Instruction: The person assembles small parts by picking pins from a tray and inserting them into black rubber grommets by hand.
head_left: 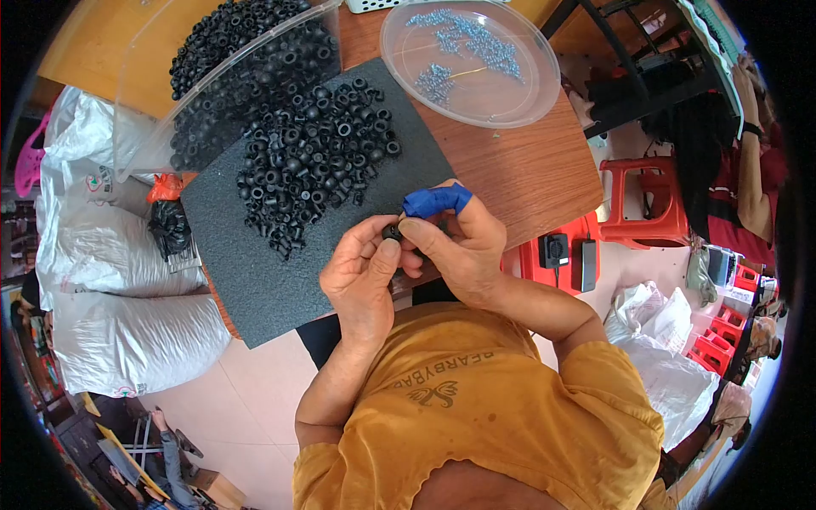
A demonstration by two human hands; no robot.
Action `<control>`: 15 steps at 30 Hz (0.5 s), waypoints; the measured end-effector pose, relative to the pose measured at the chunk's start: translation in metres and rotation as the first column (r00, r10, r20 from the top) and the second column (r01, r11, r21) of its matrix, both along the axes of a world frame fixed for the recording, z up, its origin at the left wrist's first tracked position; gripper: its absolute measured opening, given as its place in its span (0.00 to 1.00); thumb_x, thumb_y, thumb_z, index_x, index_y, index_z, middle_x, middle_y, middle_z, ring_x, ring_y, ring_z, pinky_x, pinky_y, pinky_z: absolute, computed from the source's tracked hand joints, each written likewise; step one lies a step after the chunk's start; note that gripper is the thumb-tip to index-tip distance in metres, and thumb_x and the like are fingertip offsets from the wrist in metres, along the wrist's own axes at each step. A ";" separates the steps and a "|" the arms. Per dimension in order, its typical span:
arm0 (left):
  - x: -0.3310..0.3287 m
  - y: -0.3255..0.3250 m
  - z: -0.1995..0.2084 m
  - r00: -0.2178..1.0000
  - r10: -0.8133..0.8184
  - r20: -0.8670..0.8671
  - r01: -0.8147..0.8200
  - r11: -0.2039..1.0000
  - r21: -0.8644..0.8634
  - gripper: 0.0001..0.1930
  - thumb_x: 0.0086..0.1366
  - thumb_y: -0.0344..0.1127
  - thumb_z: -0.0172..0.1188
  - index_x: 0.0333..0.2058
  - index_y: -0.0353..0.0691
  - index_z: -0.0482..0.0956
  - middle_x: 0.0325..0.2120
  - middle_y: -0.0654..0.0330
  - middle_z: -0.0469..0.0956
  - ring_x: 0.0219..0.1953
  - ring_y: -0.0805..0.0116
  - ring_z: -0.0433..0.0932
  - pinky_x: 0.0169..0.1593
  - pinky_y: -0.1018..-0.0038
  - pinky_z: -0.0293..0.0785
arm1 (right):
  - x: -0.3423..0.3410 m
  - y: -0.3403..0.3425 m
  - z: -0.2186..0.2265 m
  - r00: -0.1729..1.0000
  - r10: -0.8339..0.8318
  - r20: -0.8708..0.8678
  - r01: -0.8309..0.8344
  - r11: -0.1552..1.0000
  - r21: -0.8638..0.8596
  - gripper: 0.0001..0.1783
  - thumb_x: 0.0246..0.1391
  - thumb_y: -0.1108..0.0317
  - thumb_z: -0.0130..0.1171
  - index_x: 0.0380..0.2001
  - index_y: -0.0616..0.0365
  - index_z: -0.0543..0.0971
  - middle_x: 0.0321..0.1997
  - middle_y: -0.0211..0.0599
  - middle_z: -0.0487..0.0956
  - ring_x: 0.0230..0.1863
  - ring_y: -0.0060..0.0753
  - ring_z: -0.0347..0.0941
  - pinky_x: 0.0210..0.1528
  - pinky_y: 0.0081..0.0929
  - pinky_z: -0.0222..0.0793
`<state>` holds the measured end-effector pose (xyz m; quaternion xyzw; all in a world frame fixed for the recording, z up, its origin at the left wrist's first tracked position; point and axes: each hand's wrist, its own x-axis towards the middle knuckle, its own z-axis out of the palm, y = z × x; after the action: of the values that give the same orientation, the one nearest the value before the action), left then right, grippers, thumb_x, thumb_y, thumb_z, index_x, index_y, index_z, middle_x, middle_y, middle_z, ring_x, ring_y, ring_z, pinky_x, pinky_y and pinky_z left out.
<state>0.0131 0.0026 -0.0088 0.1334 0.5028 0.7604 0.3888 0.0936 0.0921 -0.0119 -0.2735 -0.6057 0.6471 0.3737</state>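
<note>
Black part: small and rounded, held in front of the person's chest, above the near right edge of the mat.
Left hand: thumb and fingers closed on the black part, pinching it.
Right hand: curled in close, thumb tip next to the same part; I cannot tell whether its fingers grip anything.
Blue wrap: around the right forefinger.
Dark mat: set at an angle on the wooden table, bearing a loose pile of black pieces.
Clear tub: beyond the pile to the left, filled with similar pieces.
Round plastic lid: at the far side, holding bluish bits in scattered clusters.
</note>
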 end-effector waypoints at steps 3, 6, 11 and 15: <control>0.002 0.000 0.000 0.998 0.000 -0.070 -0.002 1.000 -0.028 0.12 0.62 0.28 0.56 0.42 0.28 0.71 0.26 0.57 0.77 0.22 0.72 0.75 0.26 0.78 0.73 | -0.001 0.001 -0.006 1.000 -0.028 -0.006 0.028 0.996 0.083 0.09 0.46 0.76 0.63 0.32 0.62 0.75 0.30 0.33 0.71 0.26 0.19 0.69 0.26 0.18 0.66; 0.003 -0.003 0.000 0.999 -0.010 -0.047 0.010 1.000 -0.001 0.11 0.61 0.25 0.56 0.42 0.29 0.72 0.28 0.57 0.77 0.23 0.76 0.74 0.25 0.83 0.71 | 0.001 0.001 -0.006 0.999 -0.033 -0.008 0.033 0.987 0.156 0.09 0.46 0.75 0.63 0.32 0.62 0.75 0.29 0.35 0.71 0.26 0.22 0.69 0.27 0.19 0.66; -0.003 -0.004 -0.002 0.999 -0.009 -0.032 0.010 0.999 0.030 0.09 0.60 0.24 0.57 0.40 0.29 0.73 0.25 0.58 0.77 0.19 0.79 0.71 0.21 0.85 0.67 | 0.005 0.007 -0.008 0.999 0.036 0.020 -0.040 0.927 0.373 0.09 0.45 0.76 0.61 0.32 0.63 0.76 0.28 0.37 0.71 0.26 0.27 0.69 0.26 0.22 0.66; -0.003 -0.005 -0.001 1.000 -0.005 -0.012 0.005 1.000 0.010 0.08 0.59 0.22 0.56 0.38 0.28 0.74 0.22 0.58 0.76 0.18 0.79 0.70 0.20 0.85 0.67 | 0.009 0.010 0.000 0.996 0.068 0.064 -0.087 0.921 0.381 0.09 0.45 0.76 0.61 0.33 0.61 0.76 0.27 0.37 0.71 0.26 0.28 0.69 0.25 0.23 0.65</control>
<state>0.0096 -0.0026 -0.0093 0.1412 0.5008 0.7611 0.3872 0.1022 0.1021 -0.0118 -0.1870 -0.7398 0.5235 0.3791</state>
